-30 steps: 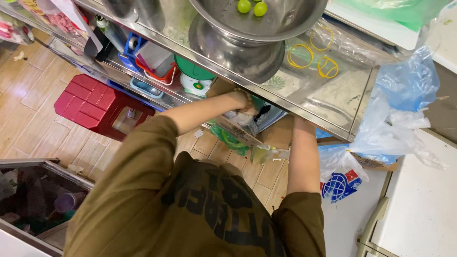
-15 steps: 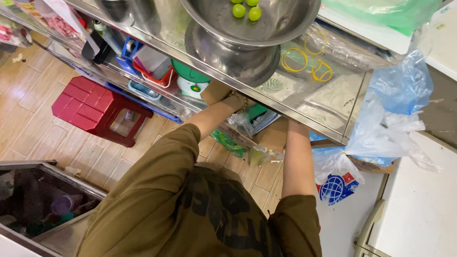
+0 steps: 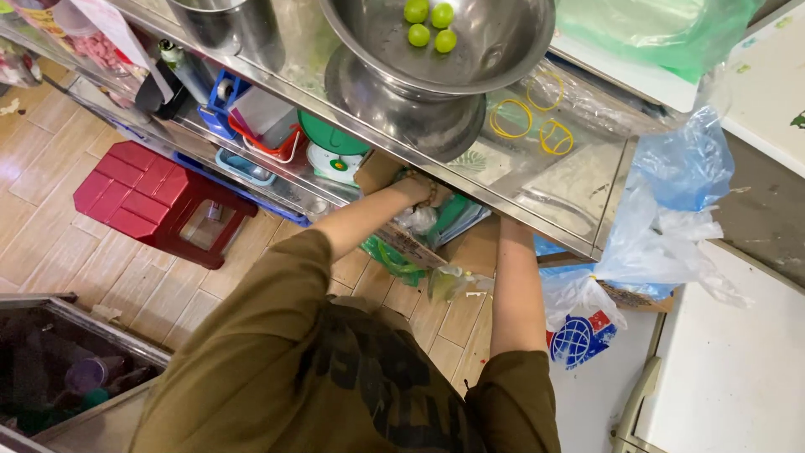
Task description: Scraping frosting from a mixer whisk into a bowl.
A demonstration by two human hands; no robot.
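Both my arms reach under a steel counter (image 3: pixel 579 180). My left hand (image 3: pixel 419 191), with a bracelet on the wrist, is at the counter's edge above an open cardboard box (image 3: pixel 409 245) that holds a clear plastic bag (image 3: pixel 417 220) and green bags (image 3: pixel 387 256). Its fingers are hidden among the bags. My right forearm (image 3: pixel 513 277) runs straight up under the counter, and that hand is hidden beneath the top. A small clear bag (image 3: pixel 449 281) lies at the box's edge between my arms.
On the counter stands a steel bowl (image 3: pixel 495 50) with several green limes (image 3: pixel 429 23), beside yellow rubber bands (image 3: pixel 511 117). A green scale (image 3: pixel 331 147) sits on the lower shelf. A red stool (image 3: pixel 134 189) stands on the floor at left. Blue plastic bags (image 3: pixel 683 168) hang at right.
My left hand has slid a little further under the counter toward the box. The view has drifted slightly; the right arm stays in place.
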